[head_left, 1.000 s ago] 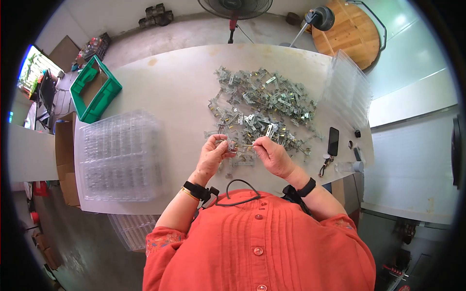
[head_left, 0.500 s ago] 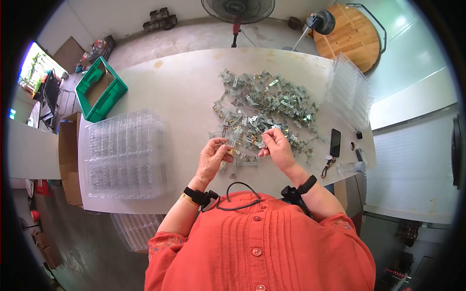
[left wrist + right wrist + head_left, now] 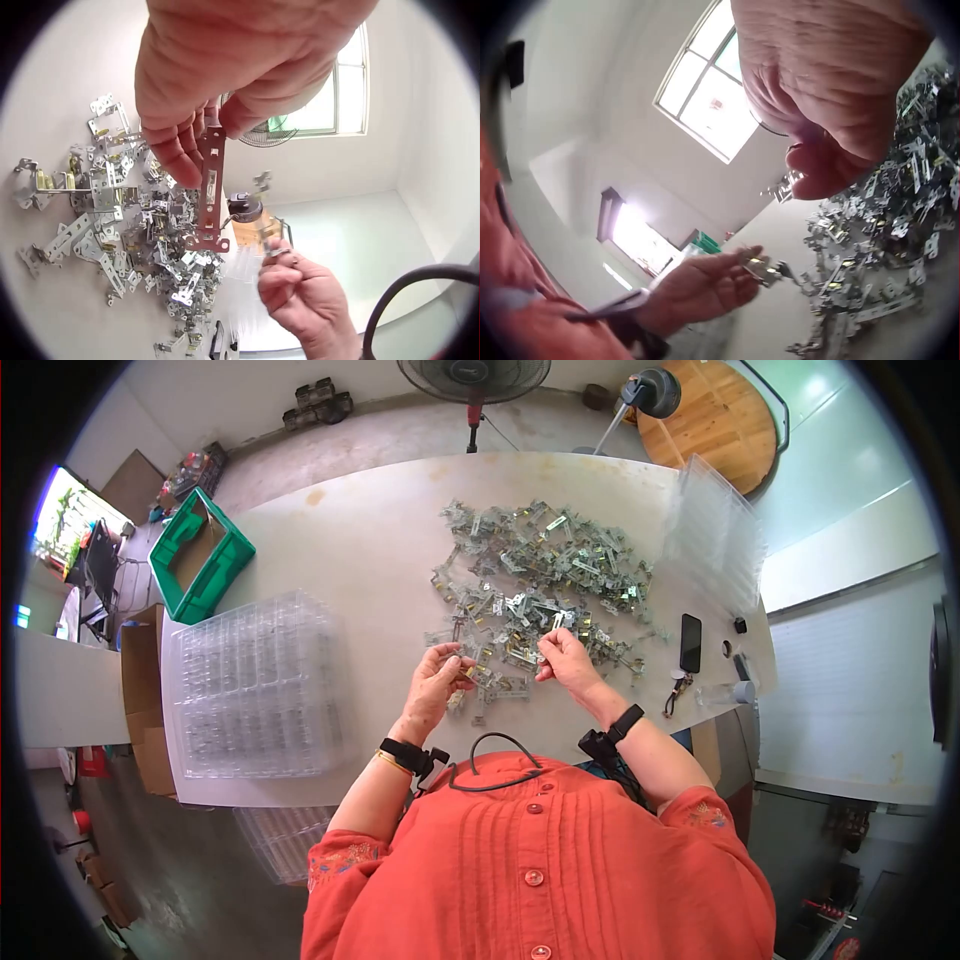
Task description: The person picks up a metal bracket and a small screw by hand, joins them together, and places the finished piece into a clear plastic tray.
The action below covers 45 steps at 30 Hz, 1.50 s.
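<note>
My left hand (image 3: 432, 685) pinches a flat metal bracket between thumb and fingers; in the left wrist view this bracket (image 3: 211, 180) looks reddish-brown, with slots and a wider end. To its right, my right hand (image 3: 575, 668) is held apart from it, fingertips together on a small metal piece. That piece (image 3: 263, 181) looks blurred in the left wrist view; in the right wrist view part of it (image 3: 781, 188) sticks out past the curled fingers. Both hands are at the near side of a spread pile of silvery metal brackets (image 3: 590, 565), some with yellowish parts.
Stacked clear plastic trays (image 3: 255, 690) stand at the left, beside a green crate (image 3: 238, 552). More clear trays (image 3: 712, 540) lean at the right edge. A phone (image 3: 691, 644), a clear bottle (image 3: 722, 694) and small items lie right of the pile.
A second ago the hands were close together, with a thin piece between them. The right hand has since moved right, away from the left, which stays near its place.
</note>
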Each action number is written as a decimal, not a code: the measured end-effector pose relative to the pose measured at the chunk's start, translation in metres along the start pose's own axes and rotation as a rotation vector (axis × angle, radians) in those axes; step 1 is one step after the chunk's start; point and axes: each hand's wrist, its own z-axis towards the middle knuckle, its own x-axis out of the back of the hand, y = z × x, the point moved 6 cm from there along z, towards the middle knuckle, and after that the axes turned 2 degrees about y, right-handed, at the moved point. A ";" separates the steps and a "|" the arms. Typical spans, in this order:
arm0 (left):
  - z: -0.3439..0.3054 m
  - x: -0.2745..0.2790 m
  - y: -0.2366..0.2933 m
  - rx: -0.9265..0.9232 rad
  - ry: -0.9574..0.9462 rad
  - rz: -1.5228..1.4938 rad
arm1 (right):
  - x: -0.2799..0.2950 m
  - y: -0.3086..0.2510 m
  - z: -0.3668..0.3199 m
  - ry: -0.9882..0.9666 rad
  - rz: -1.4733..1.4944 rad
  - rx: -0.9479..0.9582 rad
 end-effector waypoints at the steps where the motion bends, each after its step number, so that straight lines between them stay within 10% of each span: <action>1: -0.004 -0.005 0.006 0.004 -0.036 -0.043 | 0.001 0.009 0.008 0.002 -0.085 -0.005; 9: -0.030 -0.022 0.040 -0.090 -0.119 0.027 | -0.021 0.022 0.037 -0.115 -0.140 0.030; 15: -0.041 -0.024 0.056 -0.137 -0.143 0.027 | -0.033 -0.023 0.024 -0.089 -0.940 0.309; 19: -0.048 -0.024 0.058 -0.089 -0.173 0.044 | -0.073 -0.062 -0.008 -0.321 -0.150 0.181; 45: -0.089 -0.009 0.077 -0.217 -0.029 0.308 | -0.154 -0.117 -0.071 -0.056 -0.425 0.674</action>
